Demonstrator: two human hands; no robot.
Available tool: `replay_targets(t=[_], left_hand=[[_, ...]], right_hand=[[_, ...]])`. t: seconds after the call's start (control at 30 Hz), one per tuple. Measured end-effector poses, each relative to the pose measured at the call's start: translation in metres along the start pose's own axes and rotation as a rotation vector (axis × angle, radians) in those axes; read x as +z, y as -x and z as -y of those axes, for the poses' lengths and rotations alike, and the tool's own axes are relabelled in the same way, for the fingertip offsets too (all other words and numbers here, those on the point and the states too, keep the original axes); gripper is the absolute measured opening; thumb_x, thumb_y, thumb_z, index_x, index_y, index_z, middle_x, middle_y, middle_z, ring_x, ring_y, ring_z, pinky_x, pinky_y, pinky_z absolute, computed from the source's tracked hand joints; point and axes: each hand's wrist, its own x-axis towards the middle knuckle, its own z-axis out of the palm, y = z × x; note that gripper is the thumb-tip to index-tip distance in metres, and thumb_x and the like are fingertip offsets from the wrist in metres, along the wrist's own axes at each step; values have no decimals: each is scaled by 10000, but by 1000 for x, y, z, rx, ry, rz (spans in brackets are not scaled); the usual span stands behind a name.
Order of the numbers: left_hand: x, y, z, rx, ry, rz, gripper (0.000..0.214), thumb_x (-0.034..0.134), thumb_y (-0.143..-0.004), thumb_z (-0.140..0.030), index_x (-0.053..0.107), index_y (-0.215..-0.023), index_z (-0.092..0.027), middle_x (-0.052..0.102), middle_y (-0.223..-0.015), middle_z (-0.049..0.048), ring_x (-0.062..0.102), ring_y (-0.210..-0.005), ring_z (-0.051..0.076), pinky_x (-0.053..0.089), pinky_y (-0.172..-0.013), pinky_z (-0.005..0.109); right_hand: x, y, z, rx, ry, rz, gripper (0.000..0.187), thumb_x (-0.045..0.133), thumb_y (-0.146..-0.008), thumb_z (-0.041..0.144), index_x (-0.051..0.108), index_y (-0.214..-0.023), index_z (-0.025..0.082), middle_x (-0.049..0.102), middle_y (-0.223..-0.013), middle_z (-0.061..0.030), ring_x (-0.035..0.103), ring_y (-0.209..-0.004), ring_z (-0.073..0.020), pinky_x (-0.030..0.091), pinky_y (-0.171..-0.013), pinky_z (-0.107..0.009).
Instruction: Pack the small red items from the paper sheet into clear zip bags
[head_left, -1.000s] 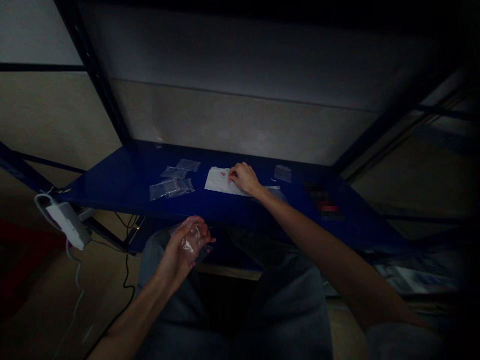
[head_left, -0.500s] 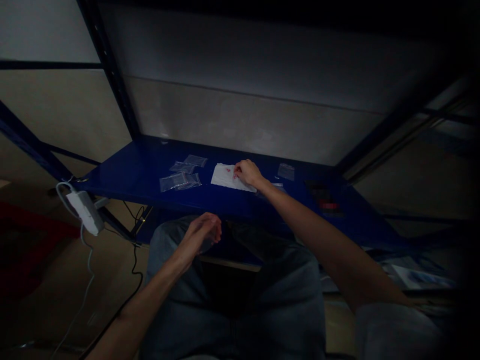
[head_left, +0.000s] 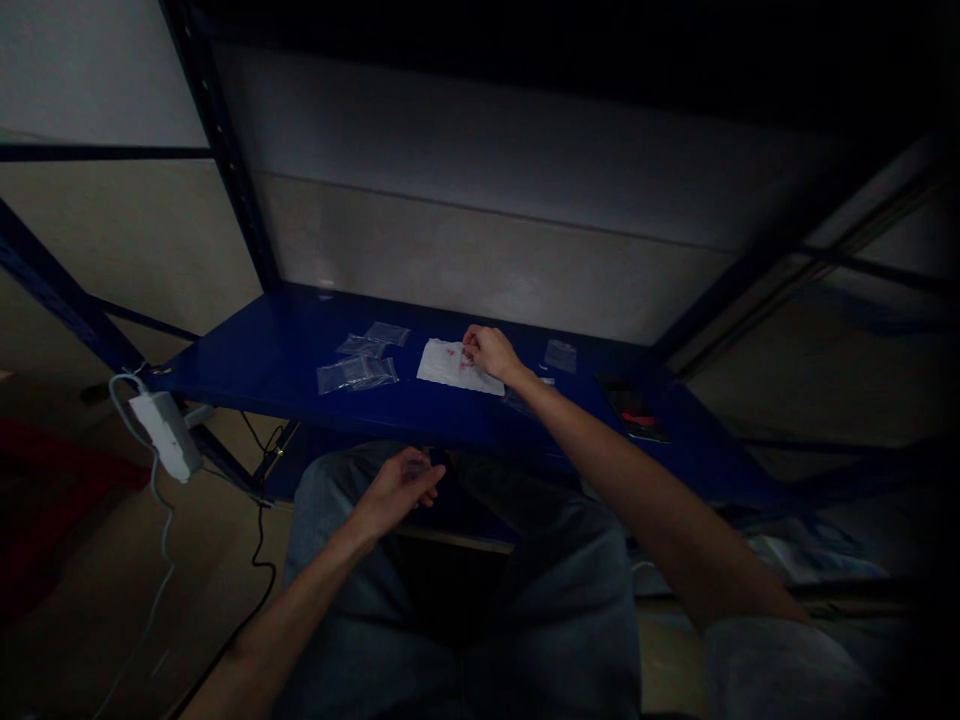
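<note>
My right hand is over a sheet of white paper, its fingertips pinched together at the paper's far side. Small pinkish-red pieces lie on the paper; whether one is between the fingertips is too small to tell. Lower down, above my left thigh and in front of the shelf edge, my left hand is curled closed around a clear plastic bag, of which only a little shows. Several flat clear zip bags lie overlapping on the blue shelf, left of the paper.
Another clear bag lies right of the paper. Nearer the shelf's right end is a dark flat object with a red patch. A white power strip with cables hangs at the left post. A pale wall panel closes the back.
My left hand has turned slightly, and less of the clear bag shows. The right hand stays at the paper, shifting a little toward its far edge. The whole view has tilted slightly.
</note>
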Motion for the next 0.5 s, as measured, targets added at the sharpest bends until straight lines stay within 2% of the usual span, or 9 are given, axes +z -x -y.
replay_targets(t=[0.13,0.23,0.33,0.4,0.5], left_hand=[[5,5,-2,-12,172,82,406,652,-778,-531,542,-940,-176,669,-732,37,662,-632,162,482,-560,244],[7,9,-7,39,160,115,361,667,-777,-496,572,-894,-169,667,-739,41,657,-686,164,487,-598,246],[13,11,-5,99,-68,209,334,724,-730,-446,621,-805,-138,666,-701,53,630,-658,148,451,-583,220],[19,15,0,113,-142,285,333,704,-746,-450,636,-783,-126,662,-680,59,614,-627,144,445,-579,227],[31,28,11,112,-190,408,342,646,-793,-467,630,-785,-126,648,-654,50,596,-586,132,441,-566,230]], right_hand=[[-5,11,8,56,-278,-37,140,641,-738,78,642,-865,138,688,-737,-47,623,-683,-142,438,-651,-236],[-10,50,26,100,-581,-56,113,703,-704,151,629,-788,136,680,-757,-47,616,-680,-135,461,-657,-238],[-9,128,52,152,-862,-4,164,703,-735,288,662,-823,155,676,-771,-31,595,-668,-135,463,-637,-246],[-3,190,71,252,-996,26,232,684,-765,378,689,-872,172,675,-772,-31,577,-640,-138,436,-579,-244],[10,268,92,415,-1087,-53,245,671,-777,424,719,-838,192,673,-735,-29,548,-601,-142,402,-539,-254]])
